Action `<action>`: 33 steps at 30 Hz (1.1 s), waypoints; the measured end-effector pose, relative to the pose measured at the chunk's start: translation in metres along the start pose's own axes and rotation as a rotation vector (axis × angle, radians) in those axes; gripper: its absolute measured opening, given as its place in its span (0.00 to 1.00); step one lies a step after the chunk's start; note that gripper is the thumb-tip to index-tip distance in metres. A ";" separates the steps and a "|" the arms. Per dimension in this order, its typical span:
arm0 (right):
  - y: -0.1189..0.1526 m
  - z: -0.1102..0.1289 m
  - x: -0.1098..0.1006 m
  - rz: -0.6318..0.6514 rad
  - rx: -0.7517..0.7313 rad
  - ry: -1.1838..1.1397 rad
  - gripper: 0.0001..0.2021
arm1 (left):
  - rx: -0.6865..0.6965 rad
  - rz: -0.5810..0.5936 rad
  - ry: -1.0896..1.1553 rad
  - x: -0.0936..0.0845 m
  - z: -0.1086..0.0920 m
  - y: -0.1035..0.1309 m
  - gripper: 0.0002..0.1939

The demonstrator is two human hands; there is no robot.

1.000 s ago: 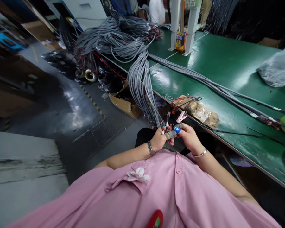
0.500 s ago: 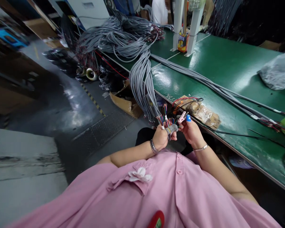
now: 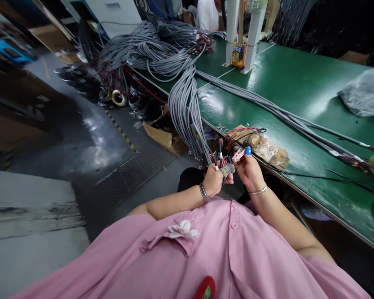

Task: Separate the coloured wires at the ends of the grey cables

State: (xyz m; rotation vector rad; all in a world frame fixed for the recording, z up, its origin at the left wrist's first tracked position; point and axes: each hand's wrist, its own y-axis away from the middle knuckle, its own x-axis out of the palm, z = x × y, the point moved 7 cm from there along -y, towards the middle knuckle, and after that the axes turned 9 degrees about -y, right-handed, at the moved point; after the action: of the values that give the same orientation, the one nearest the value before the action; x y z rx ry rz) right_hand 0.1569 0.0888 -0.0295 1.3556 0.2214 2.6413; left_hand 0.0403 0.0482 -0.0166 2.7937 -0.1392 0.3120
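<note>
My left hand (image 3: pixel 214 180) is closed around grey cables whose ends fan out in thin coloured wires (image 3: pixel 221 157). Grey fabric with a yellow band (image 3: pixel 227 169) covers a finger or thumb of it. Close by on the right, my right hand (image 3: pixel 248 169) pinches a small pink clip-like tool (image 3: pixel 238 154) beside the wire ends. A blue cap (image 3: pixel 248 150) sits on one of its digits. The fingertips under the tool are partly hidden.
Many grey cables (image 3: pixel 185 99) hang over the edge of the green table (image 3: pixel 286 89). A wooden block (image 3: pixel 272 154) with red and black wires lies near my right hand. An open carton (image 3: pixel 165 135) stands below. A person in white (image 3: pixel 205 16) is behind the table.
My left hand and the wire ends have shifted slightly right. My right hand has tilted a little, with the pink tool still in it.
</note>
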 end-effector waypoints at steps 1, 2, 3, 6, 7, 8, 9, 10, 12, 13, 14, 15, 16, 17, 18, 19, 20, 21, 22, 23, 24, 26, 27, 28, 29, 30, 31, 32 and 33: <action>0.000 -0.001 0.000 0.000 -0.001 0.001 0.15 | -0.002 0.002 -0.004 0.000 0.001 0.000 0.21; 0.000 -0.002 -0.001 0.004 0.011 0.004 0.15 | -0.002 0.001 -0.008 0.000 0.001 0.000 0.21; 0.001 -0.004 -0.001 0.010 0.032 0.006 0.16 | 0.000 0.001 -0.010 -0.001 0.002 0.001 0.21; 0.005 -0.009 -0.005 0.027 0.125 -0.008 0.19 | 0.022 0.013 0.006 -0.003 0.001 0.003 0.20; 0.007 -0.011 -0.006 0.035 0.154 -0.015 0.21 | 0.032 0.020 0.016 -0.005 0.001 0.004 0.20; 0.009 -0.012 -0.007 0.044 0.179 -0.022 0.22 | 0.042 0.027 0.025 -0.007 0.000 0.005 0.19; 0.011 -0.013 -0.009 0.056 0.201 -0.024 0.24 | 0.052 0.036 0.031 -0.009 -0.001 0.006 0.19; 0.012 -0.013 -0.010 0.069 0.221 -0.023 0.25 | 0.062 0.044 0.034 -0.011 -0.002 0.007 0.19; 0.016 -0.013 -0.012 0.096 0.248 -0.011 0.25 | 0.078 0.069 0.036 -0.014 -0.003 0.008 0.20; 0.017 -0.013 -0.013 0.106 0.257 -0.002 0.25 | 0.085 0.080 0.038 -0.016 -0.004 0.008 0.20; 0.018 -0.013 -0.014 0.114 0.264 0.008 0.25 | 0.091 0.086 0.041 -0.017 -0.005 0.008 0.20; 0.019 -0.012 -0.014 0.121 0.267 0.017 0.24 | 0.098 0.084 0.041 -0.018 -0.006 0.008 0.20; 0.020 -0.011 -0.014 0.127 0.267 0.024 0.24 | 0.106 0.077 0.035 -0.019 -0.007 0.008 0.19; 0.021 -0.010 -0.014 0.129 0.263 0.031 0.24 | 0.116 0.064 0.023 -0.020 -0.007 0.007 0.19; 0.021 -0.008 -0.013 0.129 0.256 0.038 0.24 | 0.129 0.046 0.006 -0.021 -0.009 0.006 0.19; 0.020 -0.007 -0.011 0.128 0.247 0.047 0.24 | 0.145 0.029 -0.016 -0.022 -0.010 0.006 0.19; 0.019 -0.004 -0.009 0.127 0.236 0.061 0.23 | 0.165 0.014 -0.041 -0.022 -0.012 0.005 0.19; 0.019 -0.002 -0.007 0.126 0.222 0.081 0.23 | 0.187 0.001 -0.064 -0.022 -0.015 0.004 0.19; 0.017 0.000 -0.004 0.127 0.204 0.104 0.22 | 0.209 -0.011 -0.084 -0.021 -0.017 0.003 0.19; 0.016 0.002 -0.001 0.128 0.185 0.126 0.20 | 0.231 -0.023 -0.101 -0.021 -0.020 0.003 0.19; 0.015 0.004 0.001 0.129 0.169 0.146 0.19 | 0.250 -0.036 -0.117 -0.020 -0.022 0.002 0.19; 0.014 0.006 0.005 0.130 0.135 0.173 0.17 | 0.281 -0.064 -0.151 -0.020 -0.028 0.000 0.19; 0.013 0.007 0.005 0.123 0.104 0.188 0.16 | 0.296 -0.074 -0.171 -0.020 -0.031 0.000 0.18; 0.013 0.008 0.005 0.108 0.057 0.212 0.16 | 0.311 -0.079 -0.193 -0.019 -0.034 -0.001 0.18; 0.012 0.011 0.003 0.083 -0.008 0.248 0.16 | 0.328 -0.080 -0.218 -0.018 -0.037 -0.001 0.18; 0.012 0.014 0.000 0.051 -0.083 0.291 0.17 | 0.346 -0.079 -0.244 -0.017 -0.039 0.000 0.18; 0.012 0.017 -0.003 0.019 -0.154 0.332 0.18 | 0.363 -0.078 -0.268 -0.016 -0.042 0.000 0.17; 0.012 0.018 -0.005 -0.004 -0.205 0.360 0.19 | 0.376 -0.078 -0.288 -0.015 -0.044 0.000 0.17; 0.012 0.018 -0.007 -0.011 -0.222 0.364 0.20 | 0.385 -0.079 -0.304 -0.014 -0.045 0.001 0.18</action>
State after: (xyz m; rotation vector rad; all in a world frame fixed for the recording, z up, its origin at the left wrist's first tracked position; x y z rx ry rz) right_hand 0.1749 0.0768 -0.0222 0.8002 -0.0225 2.7847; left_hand 0.0178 0.0633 0.0218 3.2027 -0.0410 -0.1231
